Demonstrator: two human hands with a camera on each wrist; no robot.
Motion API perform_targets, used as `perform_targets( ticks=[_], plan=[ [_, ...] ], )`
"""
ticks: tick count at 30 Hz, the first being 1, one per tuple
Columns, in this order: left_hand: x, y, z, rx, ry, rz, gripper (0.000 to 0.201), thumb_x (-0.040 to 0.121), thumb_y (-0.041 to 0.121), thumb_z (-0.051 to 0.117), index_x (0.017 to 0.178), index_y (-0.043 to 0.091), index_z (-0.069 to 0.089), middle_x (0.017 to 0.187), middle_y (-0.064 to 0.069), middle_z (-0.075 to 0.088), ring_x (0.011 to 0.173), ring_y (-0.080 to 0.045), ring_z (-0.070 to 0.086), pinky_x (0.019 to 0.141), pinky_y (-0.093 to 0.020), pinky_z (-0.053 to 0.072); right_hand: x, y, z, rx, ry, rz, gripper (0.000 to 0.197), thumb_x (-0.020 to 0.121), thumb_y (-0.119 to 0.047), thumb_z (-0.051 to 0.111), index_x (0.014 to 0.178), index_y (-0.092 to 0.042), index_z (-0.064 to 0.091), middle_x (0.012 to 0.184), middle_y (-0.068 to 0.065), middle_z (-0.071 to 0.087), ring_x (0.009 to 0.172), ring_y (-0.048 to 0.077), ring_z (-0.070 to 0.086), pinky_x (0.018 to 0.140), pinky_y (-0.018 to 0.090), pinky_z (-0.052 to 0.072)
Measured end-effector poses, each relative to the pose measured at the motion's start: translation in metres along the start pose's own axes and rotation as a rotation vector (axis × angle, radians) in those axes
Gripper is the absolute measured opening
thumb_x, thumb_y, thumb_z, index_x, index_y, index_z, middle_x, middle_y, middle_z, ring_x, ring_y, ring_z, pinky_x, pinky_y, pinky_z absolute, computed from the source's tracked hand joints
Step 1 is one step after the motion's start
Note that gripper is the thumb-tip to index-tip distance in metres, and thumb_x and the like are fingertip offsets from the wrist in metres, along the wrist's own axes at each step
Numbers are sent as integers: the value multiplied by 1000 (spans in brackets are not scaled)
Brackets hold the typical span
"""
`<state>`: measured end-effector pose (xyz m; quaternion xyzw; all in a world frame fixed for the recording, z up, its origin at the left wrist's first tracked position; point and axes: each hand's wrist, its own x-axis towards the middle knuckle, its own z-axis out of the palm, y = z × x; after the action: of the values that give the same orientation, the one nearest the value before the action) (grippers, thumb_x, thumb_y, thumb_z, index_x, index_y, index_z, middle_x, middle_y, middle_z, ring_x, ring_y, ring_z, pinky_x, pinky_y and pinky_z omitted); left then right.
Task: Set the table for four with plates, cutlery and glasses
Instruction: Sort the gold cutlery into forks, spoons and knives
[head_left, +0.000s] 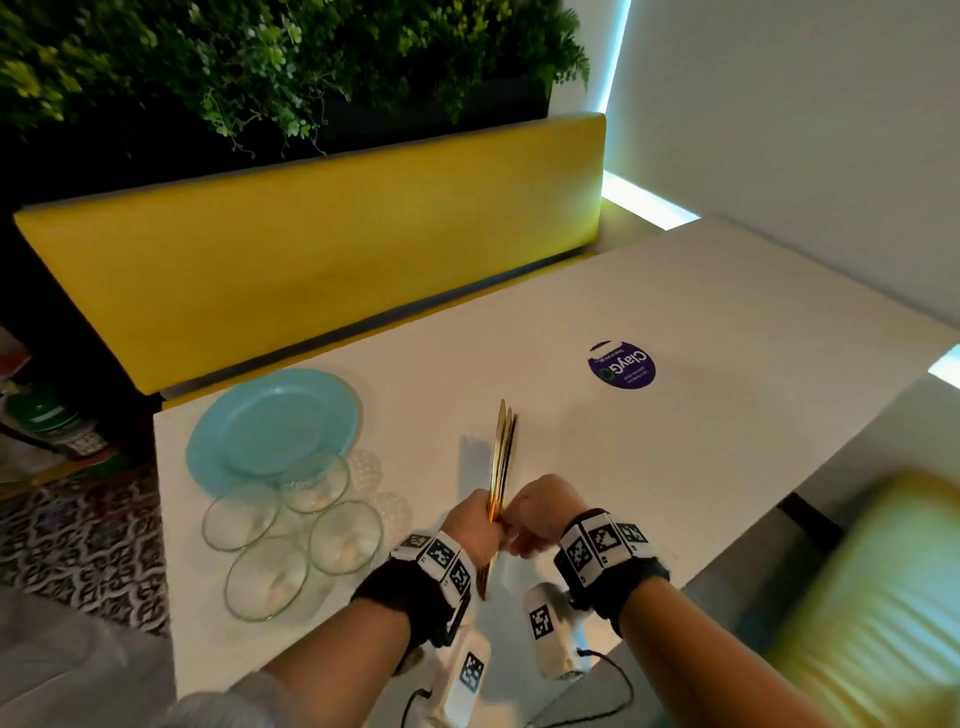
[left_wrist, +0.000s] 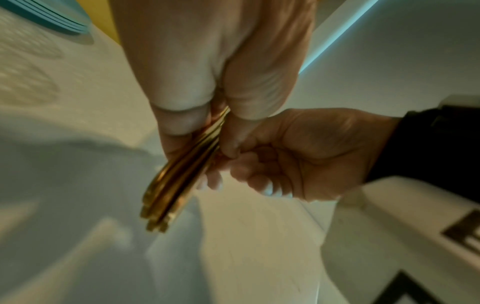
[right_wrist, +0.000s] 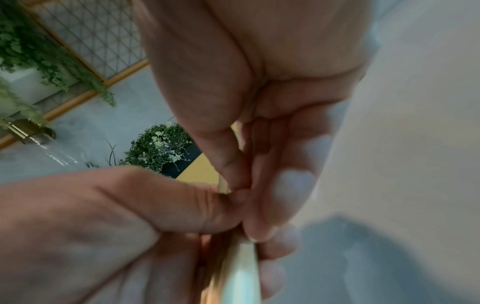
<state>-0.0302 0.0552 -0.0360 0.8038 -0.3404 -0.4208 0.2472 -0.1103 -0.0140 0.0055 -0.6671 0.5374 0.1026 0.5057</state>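
table (head_left: 675, 312), white and long, carries everything for the job at its near left corner: a stack of blue plates (head_left: 272, 426) by the yellow bench (head_left: 311, 249), and just in front of it four glasses (head_left: 291, 535) clustered close, the nearest plate rim overlapping one of them in the head view. no place is laid yet. above the near edge the left hand (head_left: 475, 525) is curled round a bundle of gold cutlery (head_left: 501, 457), handles low by the wrist and the far ends pointing up and away over the table. the right hand (head_left: 540, 514) is pressed against it, thumb and fingers pinching at the bundle, most likely to pull one piece free; which piece, or how many it has, cannot be told through the blur. the risk here is the sorting itself: the pieces lie flat against each other and look slick, so drawing one out could drag its neighbours loose and drop them onto the table. the crowded glasses are close enough that a falling piece or a careless elbow might knock one over.
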Motion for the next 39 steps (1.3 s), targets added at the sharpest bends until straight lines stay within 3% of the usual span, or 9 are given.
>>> perform_targets(
  ticks=[4,8,11,17,21,28,33,36,39],
  plan=[
    [-41,-29,3,-58,-23,56,13,89,10,49,97,18,54,83,-1,65,75,-20,62,81,-34,54,-31,25,27,32,-41,22,15,88,-9,58,75,-7,64,82,13,73,61,20,64,68,30,59],
    [-76,-63,7,-11,-41,92,24,86,6,52,106,16,59,95,-9,70,79,-23,65,78,-32,55,-58,52,50,125,16,52,10,92,-10,56,85,-4,58,71,7,62,52,19,57,51,26,50],
    [-99,-89,9,52,-35,75,27,86,6,53,112,10,61,103,-14,71,82,-22,65,79,-34,55,-70,70,63,100,57,107,17,92,-13,57,77,-4,56,68,7,60,52,20,55,54,29,48],
    [-132,-135,8,380,12,113,34,93,7,45,126,10,54,126,-14,58,116,-24,55,94,-24,42,-85,85,85,-10,106,122,21,90,-12,56,71,-5,56,68,5,62,55,20,57,70,35,55],
    [-145,-158,8,575,-10,145,40,96,9,38,135,11,45,135,-11,51,125,-22,49,104,-26,36,-88,80,93,-98,131,116,20,91,-14,56,72,-5,58,71,3,64,58,18,60,78,35,57],
    [-158,-177,3,808,22,113,40,97,3,30,135,7,41,137,-12,43,129,-26,42,105,-33,38,-89,68,103,-206,133,117,26,91,-15,55,67,-7,59,74,4,66,48,14,57,53,23,50],
    [-157,-174,-5,867,14,103,38,98,4,29,132,2,45,138,-16,43,128,-28,43,104,-32,38,-85,66,105,-275,128,101,27,92,-17,54,66,-11,57,77,3,66,51,11,56,66,25,53],
    [-152,-172,-11,863,-25,55,33,97,4,37,126,2,51,134,-18,50,121,-31,52,98,-35,44,-84,67,103,-257,131,99,27,91,-16,56,64,-11,57,64,-1,61,49,11,55,56,21,49],
    [-148,-169,-16,885,-37,40,32,96,5,41,125,2,53,132,-17,52,121,-30,53,97,-34,45,-82,70,102,-263,126,102,27,90,-16,57,64,-11,56,67,0,62,50,11,56,55,20,48]
  ],
)
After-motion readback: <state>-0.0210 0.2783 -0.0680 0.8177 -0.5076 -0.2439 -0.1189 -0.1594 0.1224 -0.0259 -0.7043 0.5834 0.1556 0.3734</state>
